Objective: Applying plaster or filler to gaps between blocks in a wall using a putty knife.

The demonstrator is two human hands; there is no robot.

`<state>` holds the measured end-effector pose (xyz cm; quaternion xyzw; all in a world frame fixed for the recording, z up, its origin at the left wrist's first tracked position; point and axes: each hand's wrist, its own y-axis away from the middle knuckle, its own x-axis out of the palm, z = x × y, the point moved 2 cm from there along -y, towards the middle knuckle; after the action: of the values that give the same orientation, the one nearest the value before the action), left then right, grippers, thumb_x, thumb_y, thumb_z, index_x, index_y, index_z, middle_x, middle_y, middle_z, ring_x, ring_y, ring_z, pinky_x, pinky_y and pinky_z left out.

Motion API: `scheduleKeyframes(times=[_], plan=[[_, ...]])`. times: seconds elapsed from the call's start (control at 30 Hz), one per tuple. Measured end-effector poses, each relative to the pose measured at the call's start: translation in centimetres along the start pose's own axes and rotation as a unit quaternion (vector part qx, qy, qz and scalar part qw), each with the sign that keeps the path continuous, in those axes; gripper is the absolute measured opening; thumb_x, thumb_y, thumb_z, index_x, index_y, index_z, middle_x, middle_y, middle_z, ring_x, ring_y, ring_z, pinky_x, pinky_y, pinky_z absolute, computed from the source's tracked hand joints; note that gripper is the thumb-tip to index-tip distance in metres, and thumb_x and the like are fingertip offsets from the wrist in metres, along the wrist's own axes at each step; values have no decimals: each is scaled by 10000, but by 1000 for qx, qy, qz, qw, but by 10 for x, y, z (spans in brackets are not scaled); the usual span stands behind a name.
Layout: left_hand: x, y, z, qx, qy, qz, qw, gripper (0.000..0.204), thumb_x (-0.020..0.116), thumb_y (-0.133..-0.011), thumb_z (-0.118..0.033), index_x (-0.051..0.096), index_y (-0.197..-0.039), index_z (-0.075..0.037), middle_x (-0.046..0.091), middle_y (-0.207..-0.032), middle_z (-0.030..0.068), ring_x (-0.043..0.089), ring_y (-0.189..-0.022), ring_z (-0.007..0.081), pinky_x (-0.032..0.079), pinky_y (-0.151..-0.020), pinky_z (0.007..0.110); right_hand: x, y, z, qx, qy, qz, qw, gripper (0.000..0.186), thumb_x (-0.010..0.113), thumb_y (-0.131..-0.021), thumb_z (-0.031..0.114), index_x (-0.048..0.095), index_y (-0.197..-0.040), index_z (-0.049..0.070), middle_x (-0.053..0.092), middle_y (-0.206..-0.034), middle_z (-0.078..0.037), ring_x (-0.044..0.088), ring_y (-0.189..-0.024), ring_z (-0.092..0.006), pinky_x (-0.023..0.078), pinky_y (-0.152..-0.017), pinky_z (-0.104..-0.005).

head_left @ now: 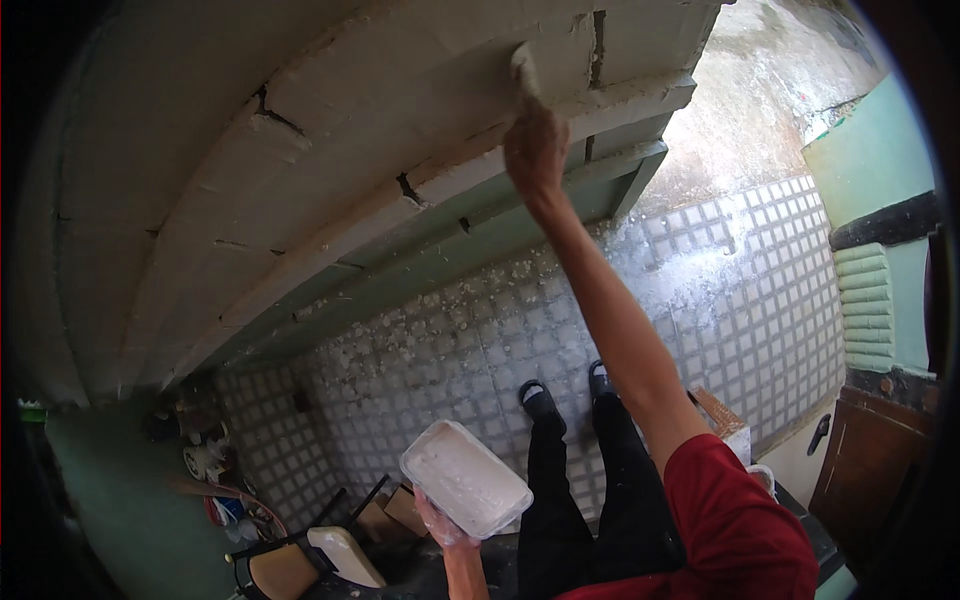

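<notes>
Item: wall-filling w/ putty.

R hand: arm raised, fingers clamped round handle of putty knife; blade flat on pale plastered wall, just above fingertips. Dark vertical crack just right of blade; more cracks well left of and below the knuckles.

L hand: held low, fingers curled under and gripping white tray. Tray rectangular, rounded corners, shallow, smeared w/ white filler, tilted.

To do well (judgement): keep blade at shallow angle, firm even pressure, draw across crack not along it; keep tray level & near for reloading.

Materials: wall rough, chalky, stepped ledges, green band beneath. Floor small grid tiles, filler-spattered, far below both hands. Black trousers, dark shoes. Wooden chair left of tray hand.
</notes>
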<state>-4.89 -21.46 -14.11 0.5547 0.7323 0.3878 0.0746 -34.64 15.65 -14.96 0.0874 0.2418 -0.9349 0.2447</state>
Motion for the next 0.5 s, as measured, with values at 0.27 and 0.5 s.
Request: scheduleKeyframes(times=[0.27, 0.5], plan=[[-2, -6, -3, 0, 12, 16, 1000, 627, 414, -923, -537, 375, -1406, -138, 465, -1373, 82, 514, -1193, 310, 480, -953, 465, 9, 46, 28, -58, -83, 61, 993, 624, 403, -768, -99, 549, -1320, 152, 621, -887, -265, 640, -741, -396, 482, -661, -465], [1, -2, -4, 2, 1, 2, 1000, 639, 411, -919, -542, 369, -1409, -134, 462, -1375, 84, 509, -1199, 314, 476, -955, 467, -16, -1, 3, 5, 20, -38, 999, 605, 449, -740, -93, 560, -1292, 128, 621, -731, -229, 611, -639, -395, 464, -645, -499]])
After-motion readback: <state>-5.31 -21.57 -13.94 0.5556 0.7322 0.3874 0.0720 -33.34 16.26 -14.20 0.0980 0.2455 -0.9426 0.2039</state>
